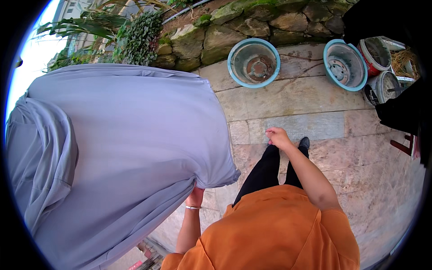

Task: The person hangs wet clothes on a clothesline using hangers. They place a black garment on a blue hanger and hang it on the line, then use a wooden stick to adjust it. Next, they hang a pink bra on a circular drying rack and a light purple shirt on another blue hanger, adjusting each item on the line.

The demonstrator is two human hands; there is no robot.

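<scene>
A large grey-lavender fabric garment (128,128) fills the left side of the head view. Thick folds that look like a hood or collar gather at its far left end, and its edge on the right is bunched near the lower corner. My left hand (196,196), with a silver-coloured bangle (193,207) at the wrist, grips the garment there; its fingertips are hidden in the cloth. Out over the paving, apart from the garment, my right hand (278,137) is loosely curled, and nothing shows in it.
Two light-blue-rimmed basins (253,62) (345,64) stand on the stone paving (297,98) by a rough stone wall (222,37). A red bucket (375,54) and a white bucket (383,88) sit beside them. Dark red legs, perhaps a stool's (401,146), show at right.
</scene>
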